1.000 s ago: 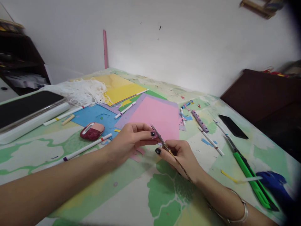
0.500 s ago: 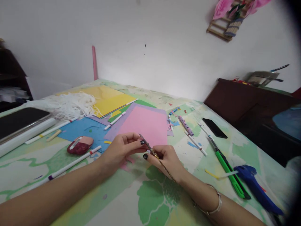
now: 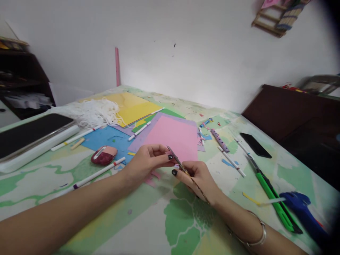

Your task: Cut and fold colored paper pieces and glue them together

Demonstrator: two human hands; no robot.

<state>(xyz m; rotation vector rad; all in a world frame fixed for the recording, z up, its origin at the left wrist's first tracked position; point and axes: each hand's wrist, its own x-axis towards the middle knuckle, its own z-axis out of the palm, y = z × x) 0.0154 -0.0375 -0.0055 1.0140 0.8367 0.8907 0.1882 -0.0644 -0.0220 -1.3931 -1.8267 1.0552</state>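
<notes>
My right hand [image 3: 202, 179] is closed around a slim pair of scissors [image 3: 181, 165] with a gold-toned handle, its blades slanting up and left. The blade tips are beside the pinched thumb and fingers of my left hand [image 3: 151, 161]. Whatever those fingers hold is too small or hidden to make out. Pink paper scraps [image 3: 152, 178] lie on the table below my left hand. Just beyond both hands is a sheet of pink paper [image 3: 174, 134], resting on purple paper [image 3: 140, 140].
To the right are a green cutter knife [image 3: 276, 198], a blue glue gun [image 3: 300, 209] and a black phone [image 3: 255, 145]. White sticks [image 3: 99, 173], a maroon and pink case [image 3: 104, 156], blue paper [image 3: 106, 140], yellow paper [image 3: 138, 106] and white string [image 3: 98, 111] spread leftward.
The camera view has turned a little left, so everything appears shifted to the right. Both hands keep nearly the same pose, with the scissors still in my right hand.
</notes>
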